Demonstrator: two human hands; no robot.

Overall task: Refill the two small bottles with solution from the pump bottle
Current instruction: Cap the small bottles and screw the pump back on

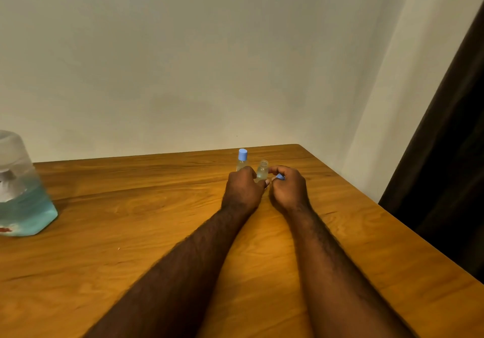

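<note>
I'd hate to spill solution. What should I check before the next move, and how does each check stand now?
1. Open small bottle uncapped: ok, neck bare.
2. Left hand holds it upright: ok.
3. Blue cap kept in right hand: ok, pinched in its fingers.
4. Capped small bottle opened: not ok, cap on.
5. Pump bottle near the open bottle: not ok, far across the table.
6. Pump nozzle ready: cannot tell, blurred and cropped.

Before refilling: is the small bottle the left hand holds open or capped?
Open: small bottle neck bare; right hand pinches a blue cap.
</note>
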